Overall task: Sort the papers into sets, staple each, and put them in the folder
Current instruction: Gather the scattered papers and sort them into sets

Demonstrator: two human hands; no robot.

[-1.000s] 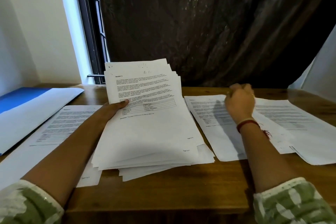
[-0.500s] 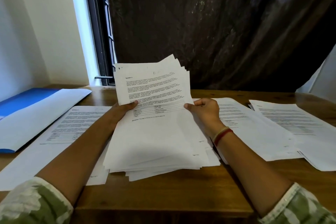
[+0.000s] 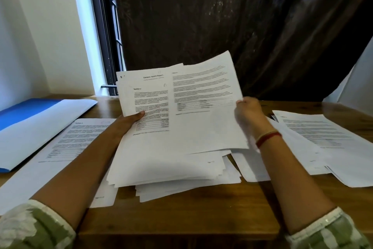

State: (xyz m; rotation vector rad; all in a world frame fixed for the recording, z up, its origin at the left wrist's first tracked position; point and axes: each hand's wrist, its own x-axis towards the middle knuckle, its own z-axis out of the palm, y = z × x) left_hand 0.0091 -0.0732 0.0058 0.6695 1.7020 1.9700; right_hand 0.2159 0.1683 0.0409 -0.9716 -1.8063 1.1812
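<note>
brown wooden surface (image 3: 191, 214) sitting by window and dark plastic curtain (image 3: 242, 16). left hand (image 3: 129, 122) fingers gripping white printed paper stack (image 3: 161, 157); right hand (image 3: 247, 113) fingers now pinching top sheet (image 3: 205, 107), pulling it right. blue folder (image 3: 24, 113) lying far left.

Dim indoor scene, single daylight source: a narrow window strip (image 3: 84, 32) up-left of the left hand's fingers (image 3: 139, 115), blown out to white-blue. Dark plastic sheet (image 3: 232, 16) above both hands blocks the rest and carries faint specular streaks. Light falls off toward the right; the wooden table (image 3: 191, 214) below the fingers is in deep shade. The paper stack (image 3: 167, 164) shows a soft grey shadow under the left forearm. The right hand (image 3: 249, 113) is motion-blurred, and so is the lifted sheet (image 3: 205, 107) at its fingertips. Printed text is mostly unreadable and smeared. Wide-angle bending at the edges; sleeves at the bottom corners are soft and stretched.
</note>
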